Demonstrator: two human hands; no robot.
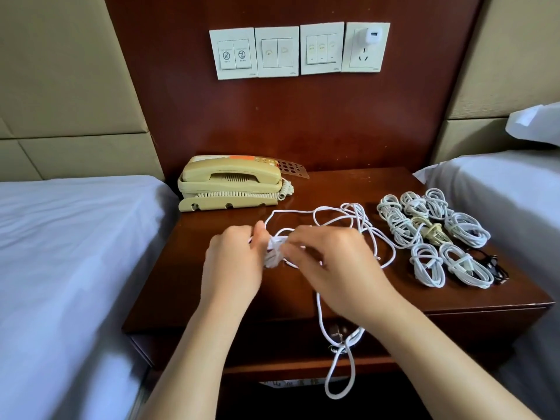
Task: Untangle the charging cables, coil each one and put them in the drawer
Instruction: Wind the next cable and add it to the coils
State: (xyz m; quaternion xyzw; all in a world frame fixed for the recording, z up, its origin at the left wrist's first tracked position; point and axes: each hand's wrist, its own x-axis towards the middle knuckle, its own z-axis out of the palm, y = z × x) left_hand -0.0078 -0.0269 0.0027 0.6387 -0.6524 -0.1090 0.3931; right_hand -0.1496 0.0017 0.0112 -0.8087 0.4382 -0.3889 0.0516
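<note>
1. Between the two hands, above the middle of the tabletop (348, 183), sits a small white bundle (272, 253), partly wound. The left hand (233, 262) grips it with curled fingers. The right hand (330, 262) pinches the strand beside it, though blur hides the exact finger placement.
2. Trailing from that bundle, the loose white cable (354, 334) sprawls in open loops across the tabletop and hangs over the front edge, past the drawer (242, 347). Whether the drawer is open I cannot tell.
3. Handling, as a judgement: the cable looks light, limp and smooth, likely to spring out of its coil. Hold the wound loops firmly, feed the slack through the fingers and spare the connector ends.
4. Near the right edge lie the coiled cables (403, 228), wrapped and lying close together, with a black cable (497, 268) beside them.
5. At the back left stands a beige telephone (230, 180). Its orange label is unreadable.
6. On the wall, the switch plates (275, 51) carry icons and tiny print too small to read. A white charger (372, 36) sits in the socket, with no brand visible.
7. A bed (75, 237) flanks the left side.
</note>
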